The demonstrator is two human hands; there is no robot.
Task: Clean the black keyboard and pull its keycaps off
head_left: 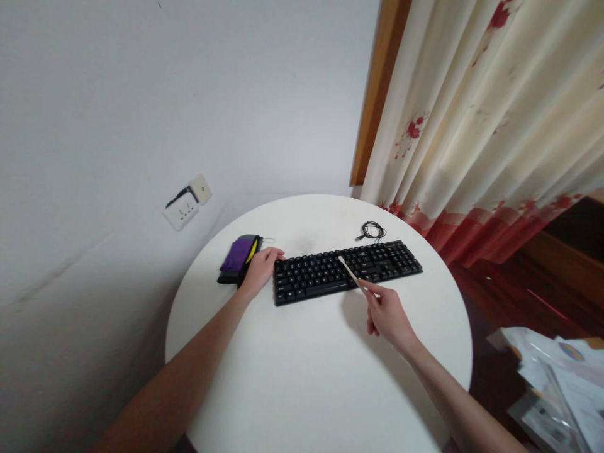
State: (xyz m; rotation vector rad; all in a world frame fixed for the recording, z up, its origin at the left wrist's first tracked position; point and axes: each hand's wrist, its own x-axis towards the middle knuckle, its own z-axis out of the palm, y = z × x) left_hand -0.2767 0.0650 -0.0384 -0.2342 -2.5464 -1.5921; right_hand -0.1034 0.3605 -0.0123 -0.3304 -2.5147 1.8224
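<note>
A black keyboard [325, 269] lies across the white round table, slightly slanted. My left hand [264, 267] is at its upper left corner, with the fingers closed on the edge; the thumb is not clearly seen. My right hand [387, 311] is in front of the keyboard, its fingers pinching the light handle of a thin toothbrush [349, 270]. The brush's whitish head is over the keys right of the middle; whether it touches them I cannot tell. Beside my left hand lies a folded purple cloth [237, 253] on dark grey and black items, with a yellow piece showing.
The keyboard's coiled black cable [374, 230] rests behind it on the table [292, 371]. A wall with a socket [182, 211] stands at the left. Floral curtains [453, 126] hang at the right, and plastic bags [542, 365] lie at the lower right.
</note>
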